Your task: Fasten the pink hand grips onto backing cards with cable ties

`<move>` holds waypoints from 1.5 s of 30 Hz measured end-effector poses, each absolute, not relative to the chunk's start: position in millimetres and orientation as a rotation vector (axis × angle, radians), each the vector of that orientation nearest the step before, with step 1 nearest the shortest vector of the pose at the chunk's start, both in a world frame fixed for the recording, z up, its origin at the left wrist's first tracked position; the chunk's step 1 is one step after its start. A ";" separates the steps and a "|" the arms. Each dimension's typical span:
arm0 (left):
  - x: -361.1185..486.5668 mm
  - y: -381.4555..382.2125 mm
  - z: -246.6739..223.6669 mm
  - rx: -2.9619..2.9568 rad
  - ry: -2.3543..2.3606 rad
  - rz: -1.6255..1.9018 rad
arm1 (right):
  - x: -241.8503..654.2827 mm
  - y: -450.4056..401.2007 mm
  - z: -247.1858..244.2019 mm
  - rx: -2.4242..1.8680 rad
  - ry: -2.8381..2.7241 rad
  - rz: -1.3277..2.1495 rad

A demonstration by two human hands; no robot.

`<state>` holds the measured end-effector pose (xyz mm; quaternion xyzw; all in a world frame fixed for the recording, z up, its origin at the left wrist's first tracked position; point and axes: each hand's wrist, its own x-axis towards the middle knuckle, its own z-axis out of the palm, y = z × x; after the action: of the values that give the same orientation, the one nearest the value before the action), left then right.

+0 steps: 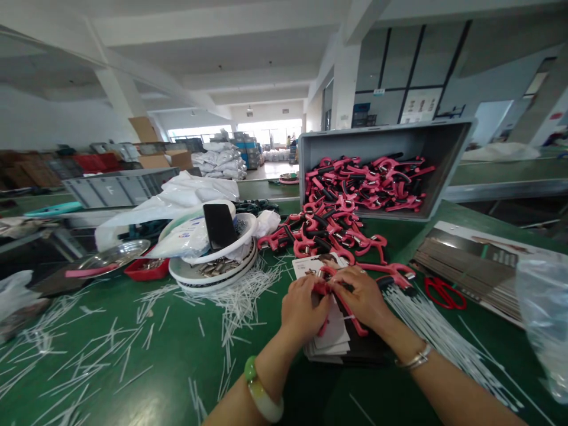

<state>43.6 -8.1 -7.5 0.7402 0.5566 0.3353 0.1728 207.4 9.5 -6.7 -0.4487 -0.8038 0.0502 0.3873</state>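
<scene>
A pink tool (357, 326) is being grasped by the left hand (298, 310) and pinched by the right hand (364, 294) over a stack of cards (329, 348). Good work is probably being helped when the tool is being kept steady, the cards flat.

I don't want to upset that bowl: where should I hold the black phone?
Probably by both long edges near its far end, from above: the phone is a thin slab lying tilted on the loaded white bowl, screen up.

No text is legible, even blue print (185, 235) on the white bag (177, 244).
</scene>
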 end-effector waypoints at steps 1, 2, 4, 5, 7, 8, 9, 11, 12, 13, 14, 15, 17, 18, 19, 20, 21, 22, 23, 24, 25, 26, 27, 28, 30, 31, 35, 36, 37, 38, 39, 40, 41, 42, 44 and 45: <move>44.9 -8.3 -8.3 2.078 1.605 0.947 | 207.7 5.0 -3.3 -1.163 -2.114 0.058; 46.0 -8.4 -8.5 2.063 1.629 0.943 | 207.7 0.5 0.3 -1.184 -2.190 -0.001; 47.6 -8.2 -7.3 2.055 1.652 0.930 | 206.6 -6.7 6.6 -1.226 -2.340 -0.084; 48.0 -7.8 -5.9 2.052 1.659 0.925 | 205.8 -9.1 8.7 -1.244 -2.400 -0.108; 48.5 -6.0 -2.1 2.032 1.693 0.903 | 204.7 -11.2 9.9 -1.261 -2.468 -0.129; 48.9 -4.6 0.3 2.022 1.718 0.878 | 204.8 -11.1 8.9 -1.261 -2.466 -0.135; 49.5 -2.9 2.9 2.017 1.741 0.847 | 205.4 -10.8 7.1 -1.257 -2.442 -0.136; 51.3 1.5 7.9 2.021 1.781 0.783 | 208.3 -9.6 1.8 -1.241 -2.353 -0.124; 52.2 4.0 9.9 2.026 1.795 0.752 | 210.1 -9.2 -1.0 -1.233 -2.307 -0.116; 53.2 6.6 11.5 2.033 1.802 0.724 | 211.9 -8.8 -3.6 -1.222 -2.272 -0.106; 54.0 9.2 12.5 2.037 1.805 0.700 | 213.5 -8.6 -5.6 -1.211 -2.253 -0.090; 54.7 11.6 13.1 2.037 1.807 0.682 | 214.6 -8.4 -7.0 -1.200 -2.247 -0.069; 55.5 15.6 13.6 2.032 1.797 0.652 | 215.3 -7.9 -7.8 -1.179 -2.262 -0.012; 55.8 17.1 13.7 2.027 1.787 0.641 | 215.1 -7.6 -7.3 -1.173 -2.272 0.021; 56.1 18.1 14.0 2.021 1.777 0.631 | 214.8 -7.3 -6.3 -1.175 -2.279 0.050; 56.5 18.8 14.5 2.016 1.767 0.622 | 214.7 -7.1 -4.8 -1.189 -2.281 0.079; 57.1 19.1 15.0 2.013 1.759 0.616 | 214.9 -7.0 -2.8 -1.212 -2.285 0.117; 57.9 19.3 15.6 2.012 1.757 0.612 | 215.7 -7.4 -0.4 -1.236 -2.293 0.170; 58.7 19.5 16.1 2.010 1.764 0.613 | 217.2 -8.2 2.2 -1.256 -2.299 0.235; 59.4 19.6 16.3 2.007 1.771 0.618 | 219.6 -9.7 5.0 -1.273 -2.299 0.310; 59.8 19.9 16.0 2.005 1.769 0.633 | 222.6 -11.8 7.9 -1.283 -2.292 0.391; 59.6 20.1 15.3 2.000 1.757 0.667 | 226.2 -14.8 10.8 -1.283 -2.278 0.466; 58.5 20.1 14.0 1.987 1.736 0.725 | 230.0 -18.4 13.7 -1.278 -2.263 0.519; 56.2 19.6 12.1 1.961 1.711 0.813 | 233.7 -22.7 16.5 -1.275 -2.258 0.543; 48.0 15.6 7.3 1.834 1.658 1.046 | 239.0 -32.0 22.0 -1.285 -2.311 0.474; 42.3 11.6 4.6 1.724 1.640 1.170 | 239.7 -36.6 24.8 -1.302 -2.362 0.385; 18.5 -16.5 -5.2 1.214 1.502 1.334 | 228.2 -50.7 35.3 -1.430 -2.576 0.002; 14.4 -24.5 -7.4 1.134 1.441 1.282 | 223.0 -53.0 36.7 -1.453 -2.624 -0.063; 11.5 -31.7 -9.7 1.077 1.374 1.233 | 217.8 -55.1 37.3 -1.469 -2.666 -0.125; 9.9 -37.5 -12.3 1.043 1.304 1.201 | 212.9 -57.1 36.7 -1.471 -2.700 -0.187; 9.4 -41.7 -15.0 1.024 1.241 1.197 | 208.7 -59.2 35.0 -1.458 -2.720 -0.253; 9.8 -44.1 -18.0 1.019 1.186 1.216 | 205.5 -61.3 32.4 -1.431 -2.728 -0.321; 10.9 -44.9 -21.1 1.026 1.143 1.243 | 203.1 -63.3 29.3 -1.390 -2.731 -0.381; 12.4 -44.3 -24.3 1.038 1.115 1.274 | 201.5 -65.0 25.9 -1.333 -2.735 -0.434; 15.9 -41.0 -30.3 1.067 1.099 1.331 | 199.9 -66.1 20.3 -1.211 -2.722 -0.518; 17.7 -39.1 -32.8 1.088 1.106 1.357 | 199.5 -64.9 18.5 -1.162 -2.708 -0.536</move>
<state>17.7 -39.1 -32.8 0.4527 0.4601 0.5647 0.5143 199.5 -64.9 18.5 -0.3868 -0.9018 -0.1783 0.0732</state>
